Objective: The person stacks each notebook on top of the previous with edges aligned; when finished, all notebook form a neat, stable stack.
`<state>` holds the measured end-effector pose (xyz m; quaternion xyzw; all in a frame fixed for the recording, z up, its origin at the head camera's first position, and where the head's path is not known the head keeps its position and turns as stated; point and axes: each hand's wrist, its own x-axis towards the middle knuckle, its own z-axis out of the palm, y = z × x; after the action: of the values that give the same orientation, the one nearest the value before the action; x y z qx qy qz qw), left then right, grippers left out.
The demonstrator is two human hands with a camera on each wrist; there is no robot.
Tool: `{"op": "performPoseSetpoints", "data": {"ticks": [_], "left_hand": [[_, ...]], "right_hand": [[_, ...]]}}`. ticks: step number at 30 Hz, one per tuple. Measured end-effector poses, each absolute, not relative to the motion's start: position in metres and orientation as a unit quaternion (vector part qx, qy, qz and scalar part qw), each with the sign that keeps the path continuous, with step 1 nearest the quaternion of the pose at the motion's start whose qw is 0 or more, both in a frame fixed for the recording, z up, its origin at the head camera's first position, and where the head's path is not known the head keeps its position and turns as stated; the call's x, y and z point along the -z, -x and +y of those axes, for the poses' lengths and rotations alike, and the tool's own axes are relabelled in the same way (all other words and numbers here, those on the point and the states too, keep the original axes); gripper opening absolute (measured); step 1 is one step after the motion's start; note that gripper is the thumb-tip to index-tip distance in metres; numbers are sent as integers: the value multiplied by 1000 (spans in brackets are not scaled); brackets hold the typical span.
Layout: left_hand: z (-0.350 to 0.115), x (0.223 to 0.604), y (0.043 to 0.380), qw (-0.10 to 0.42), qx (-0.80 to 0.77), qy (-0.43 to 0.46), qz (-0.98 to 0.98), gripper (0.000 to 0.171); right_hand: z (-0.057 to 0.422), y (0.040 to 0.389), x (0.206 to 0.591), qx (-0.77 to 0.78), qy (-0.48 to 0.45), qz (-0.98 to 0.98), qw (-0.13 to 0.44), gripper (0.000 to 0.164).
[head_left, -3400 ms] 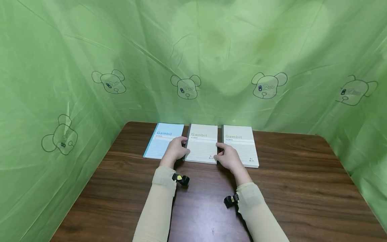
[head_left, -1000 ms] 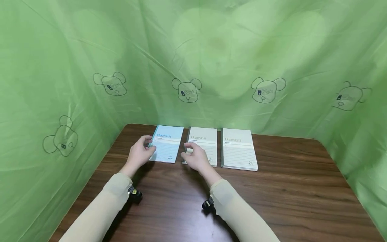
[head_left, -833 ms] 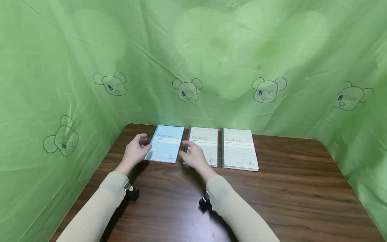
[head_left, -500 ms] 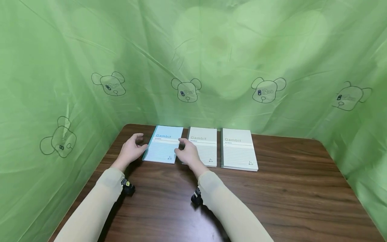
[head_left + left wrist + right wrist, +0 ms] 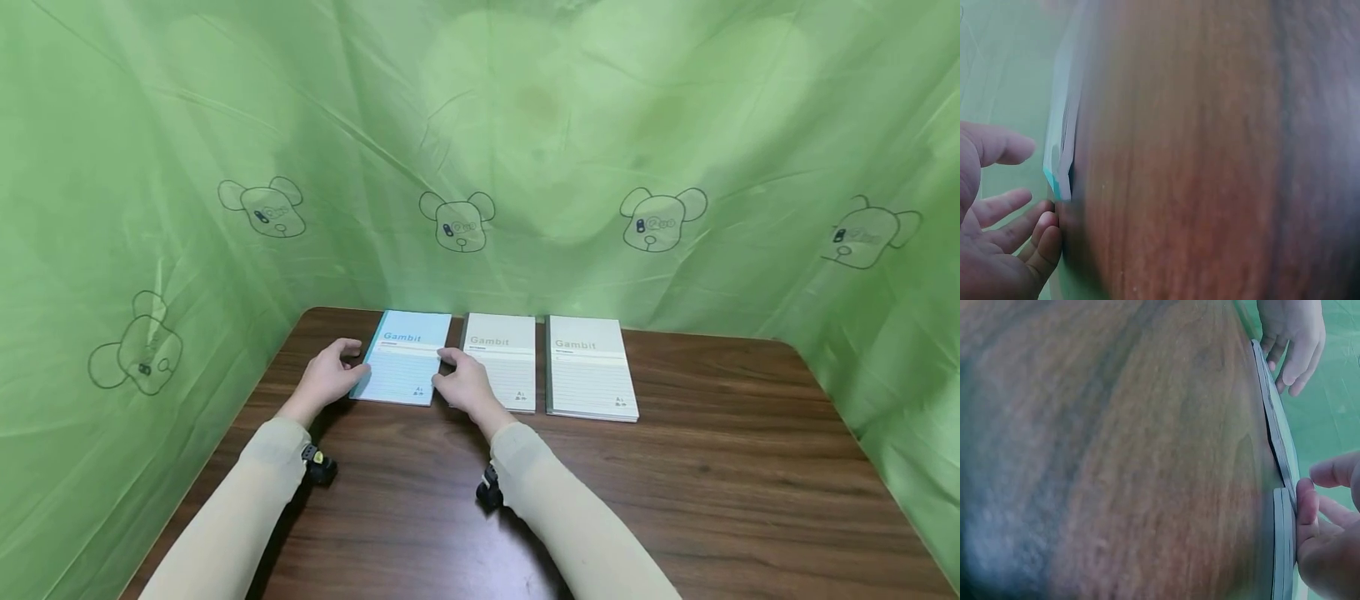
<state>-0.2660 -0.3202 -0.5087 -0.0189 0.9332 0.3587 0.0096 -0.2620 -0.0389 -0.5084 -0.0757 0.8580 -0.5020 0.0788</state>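
Three Gambit notebooks lie side by side near the table's back edge. The left one is a light blue notebook (image 5: 405,333); beside it are a pale grey middle notebook (image 5: 506,329) and a similar right notebook (image 5: 588,362). My left hand (image 5: 326,379) is at the blue notebook's left edge, fingers loosely bent and thumb apart from them. Between the blue and middle notebooks, my right hand (image 5: 467,382) has its fingertips right at the blue one's right edge, its palm overlapping the middle one. In the left wrist view, the blue notebook's corner (image 5: 1060,181) lies beside the left fingertips.
The notebooks rest on a dark brown wooden table (image 5: 712,467). A green curtain (image 5: 555,108) with printed bear heads hangs behind and at both sides. Each wrist carries a small black camera (image 5: 321,465) over a pale sleeve.
From the middle notebook's sides, both hands have moved left to the blue notebook. Lately the right hand has come left to its right edge. The notebooks lie as before.
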Motion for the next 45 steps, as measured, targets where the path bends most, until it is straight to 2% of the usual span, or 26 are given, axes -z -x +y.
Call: {"op": "performPoseSetpoints", "data": {"ticks": [10,18,26,31,38,45], "left_hand": [[-315,508,265,4,-376,32,926,57],[-304,508,264,1,-448,75,891,53],[-303,495,258,66,-573,151,803,60],[-306,492,251,93,-635,163,750,63],[-308,496,246,93,-673,175,713,63],[-307,497,243,97,-669,185,713,63]], "right_hand": [[-44,262,510,510,78,853,77,53],[-41,255,495,584,44,804,105,55],[-41,253,495,624,31,771,127,54],[-45,252,500,611,11,782,121,55],[-48,250,497,589,22,800,116,61],[-49,248,494,622,17,772,128,58]]}}
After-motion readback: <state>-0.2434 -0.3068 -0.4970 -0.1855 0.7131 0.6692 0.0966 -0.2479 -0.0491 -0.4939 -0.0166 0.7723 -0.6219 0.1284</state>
